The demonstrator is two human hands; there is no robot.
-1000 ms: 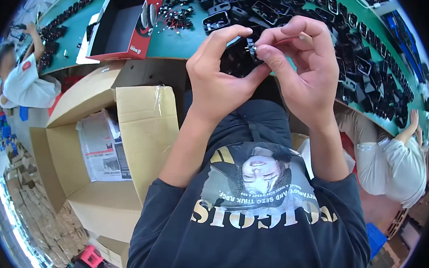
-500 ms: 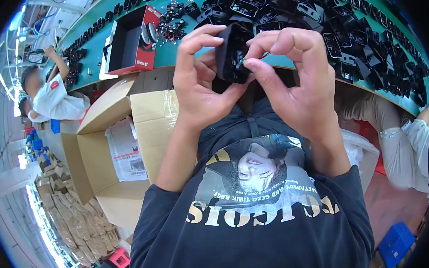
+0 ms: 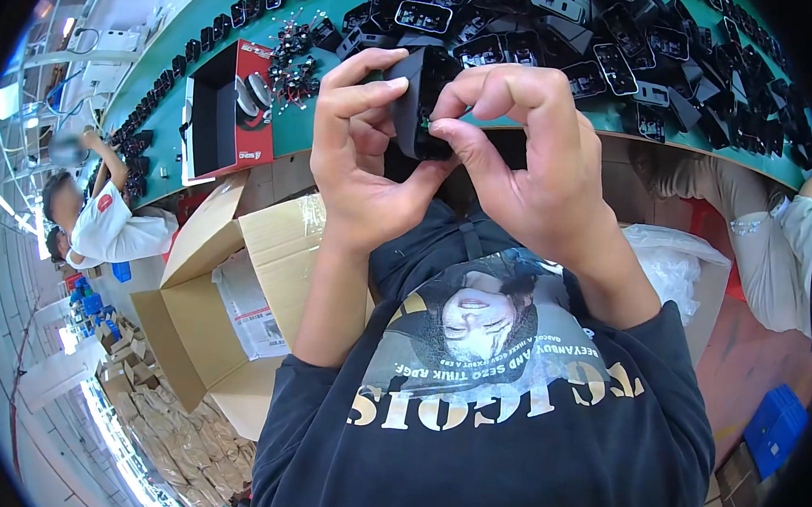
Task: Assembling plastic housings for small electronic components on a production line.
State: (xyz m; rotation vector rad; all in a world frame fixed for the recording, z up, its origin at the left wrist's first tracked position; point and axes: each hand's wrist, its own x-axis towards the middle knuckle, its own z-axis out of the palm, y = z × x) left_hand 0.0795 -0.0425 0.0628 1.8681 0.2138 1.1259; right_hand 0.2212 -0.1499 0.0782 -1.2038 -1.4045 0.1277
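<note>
Between my hands, just short of the table's near edge, a black plastic housing (image 3: 416, 96) stands tilted on its side. My left hand (image 3: 366, 149) grips it by its outer wall, fingers on top and thumb underneath. The fingers of my right hand (image 3: 534, 140) are pinched together at its open face, pressing on something small there. A tiny greenish part shows by those fingertips, too small to name. What lies deeper inside the housing is hidden by my right fingers.
Many similar black housings (image 3: 613, 66) are heaped on the green table (image 3: 334, 63). Left of them lie small wired parts (image 3: 292, 61) and a red and black box (image 3: 253, 142). An open carton (image 3: 276, 246) stands at my left; a plastic-lined container (image 3: 675, 270) is at my right. Co-workers sit on both sides.
My view has shifted slightly. Both hands and the housing sit a little further left, and the housing's outer wall is turned more toward me. Both grips stay the same.
</note>
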